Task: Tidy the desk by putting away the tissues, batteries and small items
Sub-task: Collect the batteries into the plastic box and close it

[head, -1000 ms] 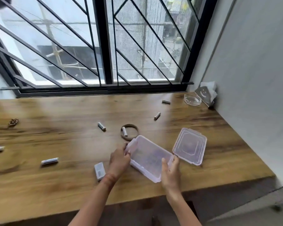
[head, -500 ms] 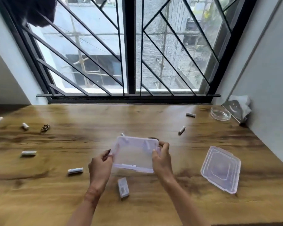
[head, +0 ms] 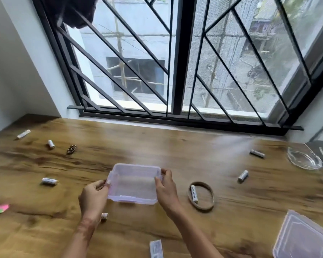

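Head-camera view showed the left hand [head: 93, 197] and right hand [head: 166, 189] pinching opposite ends of an empty clear box [head: 134, 183] over the surface [head: 175, 146], its lid [head: 302, 237] off to the right, while batteries [head: 49, 181] lay uncollected on both sides.
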A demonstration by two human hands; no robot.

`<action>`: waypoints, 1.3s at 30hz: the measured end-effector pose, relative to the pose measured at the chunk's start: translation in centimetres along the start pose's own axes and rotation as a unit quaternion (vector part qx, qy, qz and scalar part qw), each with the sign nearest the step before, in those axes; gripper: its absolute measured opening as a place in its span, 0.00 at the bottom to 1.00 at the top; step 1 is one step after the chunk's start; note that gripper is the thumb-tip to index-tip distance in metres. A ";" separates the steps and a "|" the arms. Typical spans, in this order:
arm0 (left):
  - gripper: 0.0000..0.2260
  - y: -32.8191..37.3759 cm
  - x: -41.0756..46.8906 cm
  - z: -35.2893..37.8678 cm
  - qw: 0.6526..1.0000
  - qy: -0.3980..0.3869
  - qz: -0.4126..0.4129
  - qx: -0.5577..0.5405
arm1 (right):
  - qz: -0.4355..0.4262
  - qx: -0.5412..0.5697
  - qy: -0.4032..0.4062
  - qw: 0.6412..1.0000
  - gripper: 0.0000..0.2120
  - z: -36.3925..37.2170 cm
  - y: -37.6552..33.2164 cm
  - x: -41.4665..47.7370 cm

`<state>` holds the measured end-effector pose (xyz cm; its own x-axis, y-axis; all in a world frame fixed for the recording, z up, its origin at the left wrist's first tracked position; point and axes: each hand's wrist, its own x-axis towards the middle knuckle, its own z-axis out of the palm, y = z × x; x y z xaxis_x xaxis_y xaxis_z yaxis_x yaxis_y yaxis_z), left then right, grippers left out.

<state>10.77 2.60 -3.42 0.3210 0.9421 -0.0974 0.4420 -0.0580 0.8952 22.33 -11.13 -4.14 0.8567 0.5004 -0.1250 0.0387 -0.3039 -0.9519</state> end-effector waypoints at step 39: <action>0.08 -1.6 3.6 -1.0 0.993 -0.102 -0.026 -0.045 | -0.132 -0.323 -0.163 0.923 0.14 4.8 -2.4 2.3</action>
<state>10.37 6.37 -4.82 0.4674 0.8557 -0.2221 0.3883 0.0270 0.9212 21.74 -5.38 -3.46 0.5773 0.8114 -0.0913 0.6126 -0.5043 -0.6086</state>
